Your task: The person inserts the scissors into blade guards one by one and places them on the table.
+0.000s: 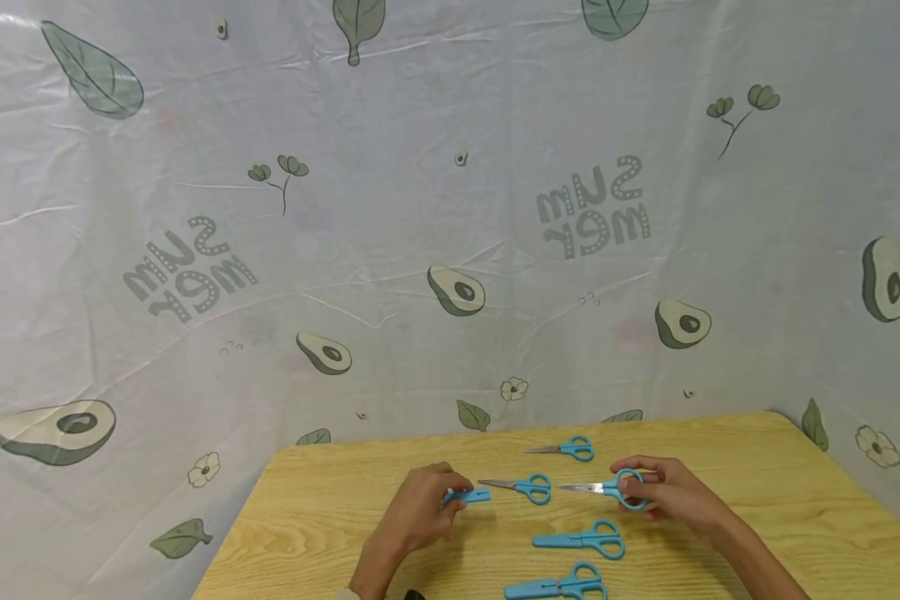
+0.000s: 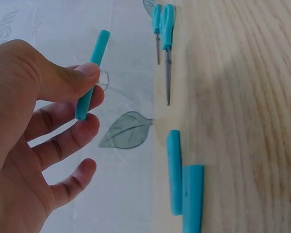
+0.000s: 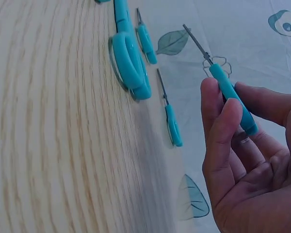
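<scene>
My left hand pinches a light-blue scissor cap between thumb and fingers; the other fingers are spread below it in the left wrist view. Across from it, my right hand holds scissors by their blue handle loops, with the bare blades pointing left toward the cap. The cap and these blades are apart. In the right wrist view the held scissors appear edge-on, gripped between thumb and fingertips. Between the hands, a second pair of scissors lies on the wooden table with its blades bare.
Behind, another bare-bladed pair of scissors lies on the table. Nearer are capped scissors and another capped pair. Two loose caps, one farther and one nearer, show in the left wrist view. A patterned sheet hangs behind.
</scene>
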Action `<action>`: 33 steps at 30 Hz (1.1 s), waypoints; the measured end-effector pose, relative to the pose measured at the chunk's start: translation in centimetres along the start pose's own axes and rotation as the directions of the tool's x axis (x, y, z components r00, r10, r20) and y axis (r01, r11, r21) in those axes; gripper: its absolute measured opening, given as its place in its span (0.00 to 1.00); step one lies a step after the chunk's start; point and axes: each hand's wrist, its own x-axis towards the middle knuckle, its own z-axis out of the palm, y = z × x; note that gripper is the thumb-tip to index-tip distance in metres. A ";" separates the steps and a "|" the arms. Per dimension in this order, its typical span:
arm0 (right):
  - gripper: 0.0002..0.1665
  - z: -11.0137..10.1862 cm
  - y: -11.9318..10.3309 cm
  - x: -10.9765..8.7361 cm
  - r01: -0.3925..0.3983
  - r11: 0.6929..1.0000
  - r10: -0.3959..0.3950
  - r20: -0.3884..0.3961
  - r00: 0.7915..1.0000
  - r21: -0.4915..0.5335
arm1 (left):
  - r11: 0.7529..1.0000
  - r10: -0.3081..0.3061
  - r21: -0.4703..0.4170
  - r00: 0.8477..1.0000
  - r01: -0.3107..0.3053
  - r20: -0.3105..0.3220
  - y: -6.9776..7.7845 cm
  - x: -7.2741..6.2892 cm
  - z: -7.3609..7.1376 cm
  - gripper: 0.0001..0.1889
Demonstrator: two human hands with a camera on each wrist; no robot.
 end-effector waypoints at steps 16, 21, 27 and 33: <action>0.24 0.7 -0.8 -0.3 0.016 0.997 -0.023 0.097 0.995 0.074 | 0.998 -0.046 -0.036 0.997 0.048 0.064 0.1 -0.1 -1.5 0.08; 0.23 0.9 -0.9 -0.2 0.014 0.996 -0.024 0.111 0.993 0.092 | 0.998 -0.061 -0.029 0.996 0.063 0.065 0.1 -0.1 -1.7 0.08; 0.24 1.1 -1.2 -0.1 0.005 0.996 -0.016 0.117 0.993 0.094 | 0.997 -0.059 -0.038 0.996 0.062 0.067 0.0 0.0 -2.0 0.08; 0.21 1.5 -1.1 0.2 0.007 0.994 -0.021 0.127 0.992 0.107 | 0.998 -0.054 -0.040 0.996 0.057 0.068 0.0 0.0 -2.1 0.08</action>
